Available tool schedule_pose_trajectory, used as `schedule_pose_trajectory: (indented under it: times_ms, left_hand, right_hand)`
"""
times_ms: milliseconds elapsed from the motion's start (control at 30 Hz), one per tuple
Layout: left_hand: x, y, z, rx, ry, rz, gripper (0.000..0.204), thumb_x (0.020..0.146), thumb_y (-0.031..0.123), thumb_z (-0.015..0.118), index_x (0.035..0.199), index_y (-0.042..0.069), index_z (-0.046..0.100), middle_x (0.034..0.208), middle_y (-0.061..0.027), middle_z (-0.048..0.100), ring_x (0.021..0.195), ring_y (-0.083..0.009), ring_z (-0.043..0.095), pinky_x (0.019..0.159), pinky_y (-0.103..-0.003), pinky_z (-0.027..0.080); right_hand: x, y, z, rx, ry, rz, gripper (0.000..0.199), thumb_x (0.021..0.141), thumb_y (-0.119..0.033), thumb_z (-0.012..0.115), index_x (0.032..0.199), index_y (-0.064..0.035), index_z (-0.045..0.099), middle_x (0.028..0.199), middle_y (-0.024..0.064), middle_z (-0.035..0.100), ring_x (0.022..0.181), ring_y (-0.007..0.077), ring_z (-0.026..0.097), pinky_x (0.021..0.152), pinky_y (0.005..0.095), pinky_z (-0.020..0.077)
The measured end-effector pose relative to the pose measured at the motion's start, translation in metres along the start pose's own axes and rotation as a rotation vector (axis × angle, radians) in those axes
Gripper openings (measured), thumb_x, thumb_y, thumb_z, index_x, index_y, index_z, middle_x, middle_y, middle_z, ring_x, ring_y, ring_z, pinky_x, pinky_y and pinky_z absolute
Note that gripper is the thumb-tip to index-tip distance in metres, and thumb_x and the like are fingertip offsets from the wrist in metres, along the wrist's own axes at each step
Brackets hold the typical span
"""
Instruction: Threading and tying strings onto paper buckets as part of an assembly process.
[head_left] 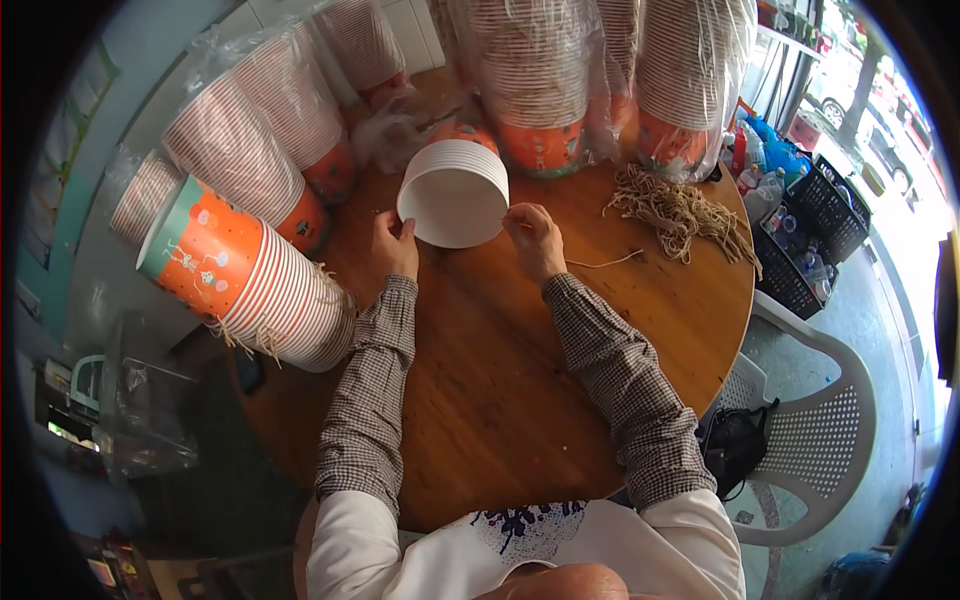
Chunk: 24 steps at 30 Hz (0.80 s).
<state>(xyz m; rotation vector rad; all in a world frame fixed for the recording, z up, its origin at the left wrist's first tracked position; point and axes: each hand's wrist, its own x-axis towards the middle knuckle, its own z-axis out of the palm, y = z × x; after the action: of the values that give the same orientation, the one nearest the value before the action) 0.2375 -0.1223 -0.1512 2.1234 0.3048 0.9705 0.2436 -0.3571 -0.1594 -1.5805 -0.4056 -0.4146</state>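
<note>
While both hands work at centre frame, noted as follows. Left hand (pixel 396 246): fingers curled closed on lower left rim of white paper bucket (pixel 455 192), thumb against its side. Right hand (pixel 534 238): fingertips pinched on lower right rim of same bucket; whether a string end sits in the pinch, cannot tell. Bucket: on its side just above centre of frame, open mouth turned toward camera, topmost of a short nested stack, resting on round wooden table (pixel 500 400). Single loose string (pixel 607 262): on tabletop just right of right hand, apart from it. Heap of tan strings (pixel 680 212): upper right of table, well apart from hands. Nested stack of orange printed buckets (pixel 245 275): lying on its side at left of frame, string ends hanging from rims, near left forearm but not touching. Further bucket stacks in clear plastic wrap (pixel 540 70): across top of frame, behind white bucket. White plastic chair (pixel 820 420): lower right, beside table. Black crate of bottles (pixel 815 225): right edge. Checked sleeves (pixel 375 400) on both forearms.
</note>
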Motion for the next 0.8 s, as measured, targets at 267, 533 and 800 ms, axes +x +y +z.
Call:
schedule_pose_trajectory:
  times_ms: [267,533,800]
  left_hand:
    - [-0.014,0.009,0.010,-0.056,0.102,-0.074,0.026,0.082,0.018,0.071,0.099,0.001,0.059,0.091,-0.0085,0.066,0.084,-0.0210,0.064,0.078,-0.034,0.050]
    - [-0.009,0.002,0.007,-0.029,0.082,-0.058,0.020,0.081,0.011,0.069,0.095,0.002,0.059,0.087,-0.0102,0.065,0.081,-0.0241,0.063,0.075,-0.035,0.050]
    - [-0.007,0.000,0.005,-0.199,-0.077,-0.104,0.020,0.082,0.010,0.068,0.097,0.001,0.059,0.088,-0.0103,0.065,0.080,-0.0214,0.064,0.074,-0.033,0.051]
  right_hand:
    - [0.013,0.010,-0.004,0.019,-0.051,0.009,0.012,0.088,-0.012,0.064,0.095,-0.0025,0.063,0.101,0.0098,0.058,0.090,0.0224,0.063,0.081,0.0325,0.0518]
    - [0.022,0.015,-0.004,0.074,-0.174,0.131,0.016,0.089,-0.015,0.064,0.098,-0.0013,0.061,0.103,0.0116,0.057,0.093,0.0227,0.062,0.083,0.0332,0.0514]
    - [0.029,0.023,-0.008,0.432,-0.260,0.194,0.013,0.093,-0.011,0.058,0.103,-0.0022,0.057,0.106,0.0000,0.057,0.093,0.0080,0.052,0.089,0.0256,0.0441]
